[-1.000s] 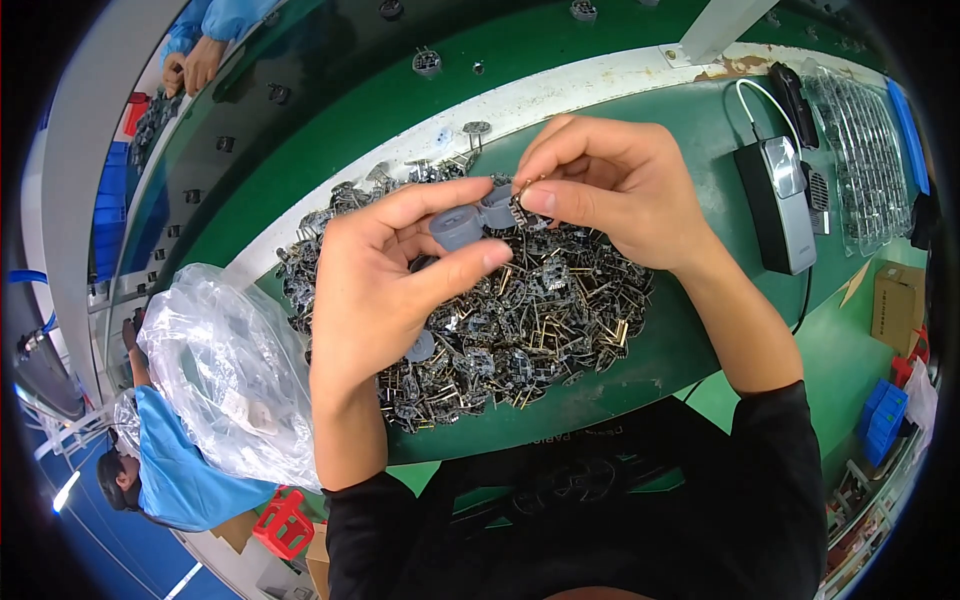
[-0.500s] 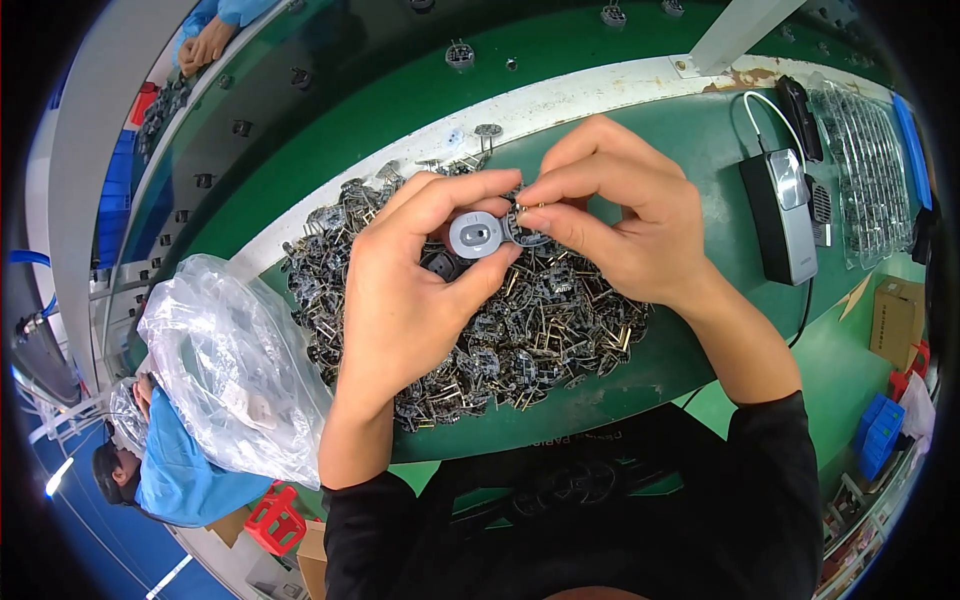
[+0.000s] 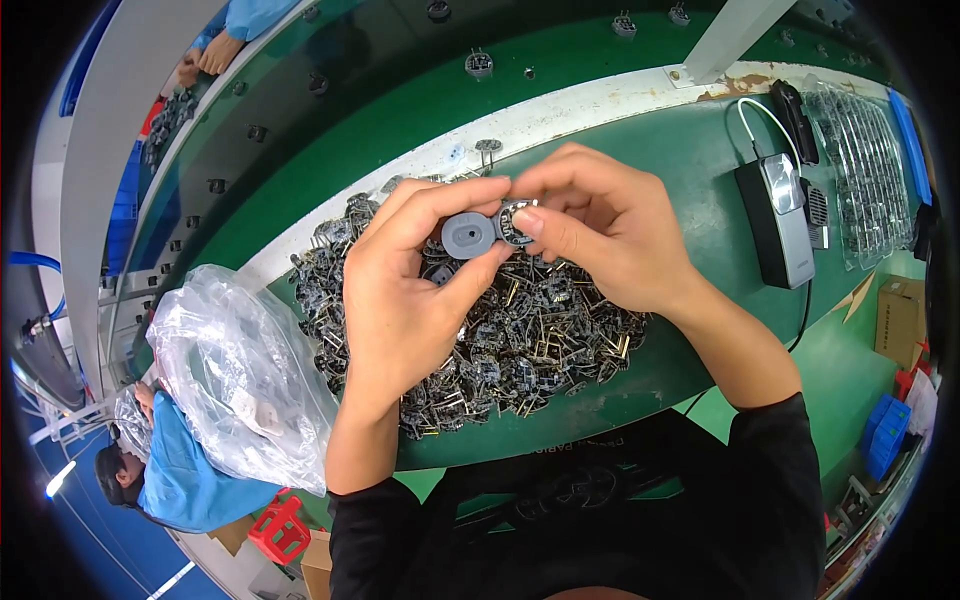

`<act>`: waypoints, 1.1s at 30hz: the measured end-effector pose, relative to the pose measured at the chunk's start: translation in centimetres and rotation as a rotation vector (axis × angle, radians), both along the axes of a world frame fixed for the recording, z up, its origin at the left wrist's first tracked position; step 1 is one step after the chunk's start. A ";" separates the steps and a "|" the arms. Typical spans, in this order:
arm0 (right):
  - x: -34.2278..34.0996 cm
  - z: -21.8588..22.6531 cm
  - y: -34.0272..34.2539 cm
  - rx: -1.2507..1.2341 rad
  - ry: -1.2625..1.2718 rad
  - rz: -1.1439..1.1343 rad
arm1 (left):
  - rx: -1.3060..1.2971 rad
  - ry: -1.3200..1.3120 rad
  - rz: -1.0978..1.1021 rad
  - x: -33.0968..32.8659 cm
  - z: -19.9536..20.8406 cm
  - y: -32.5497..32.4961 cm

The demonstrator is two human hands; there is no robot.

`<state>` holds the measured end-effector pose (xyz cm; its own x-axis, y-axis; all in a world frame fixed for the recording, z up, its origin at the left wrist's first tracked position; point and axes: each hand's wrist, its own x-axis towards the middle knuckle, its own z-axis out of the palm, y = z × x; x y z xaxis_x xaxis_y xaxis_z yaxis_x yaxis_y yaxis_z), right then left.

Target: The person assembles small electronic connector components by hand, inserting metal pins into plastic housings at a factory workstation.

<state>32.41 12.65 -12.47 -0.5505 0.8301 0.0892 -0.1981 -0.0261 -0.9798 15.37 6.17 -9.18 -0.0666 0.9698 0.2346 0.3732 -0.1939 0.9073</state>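
Note:
A grey oval plastic piece (image 3: 466, 238) with a small dark hole in its middle is held between the thumb and fingers of my left hand (image 3: 395, 275). Right against its side sits a small round electronic part (image 3: 514, 222) with metal contacts. The thumb and fingers of my right hand (image 3: 620, 235) pinch that part, covering some of it. Both hands are closed above a heap of small dark electronic parts with brass-coloured pins (image 3: 520, 345), spread over the green table (image 3: 690, 165).
A clear plastic bag (image 3: 235, 375) lies left of the heap. Beyond a white ledge (image 3: 370, 165), spaced parts sit on a green belt (image 3: 560, 75). To the right are a black-and-silver device (image 3: 778, 225) and a clear tray (image 3: 868, 175). Co-workers in blue (image 3: 195, 460) are at the left.
The grey piece has tilted and shifted slightly left. My right hand has come lower, its thumb now across the round electronic part, whose contact side shows more.

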 end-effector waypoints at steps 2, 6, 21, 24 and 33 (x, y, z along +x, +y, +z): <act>0.2 -0.1 0.3 -0.028 0.020 0.025 | -0.029 0.037 -0.007 -0.1 -0.1 0.0; 0.4 -0.4 0.3 0.022 -0.021 0.012 | -0.130 -0.020 -0.012 0.1 0.2 -0.3; 1.6 -1.5 3.8 0.137 -0.123 -0.032 | -0.512 -0.130 -0.097 -2.4 2.6 1.7; 2.2 -1.9 5.1 0.195 -0.217 -0.114 | -0.540 -0.093 -0.077 -2.8 2.7 3.2; 3.6 -2.8 5.9 0.579 -0.505 0.346 | -0.479 0.341 0.136 -9.0 -2.0 12.6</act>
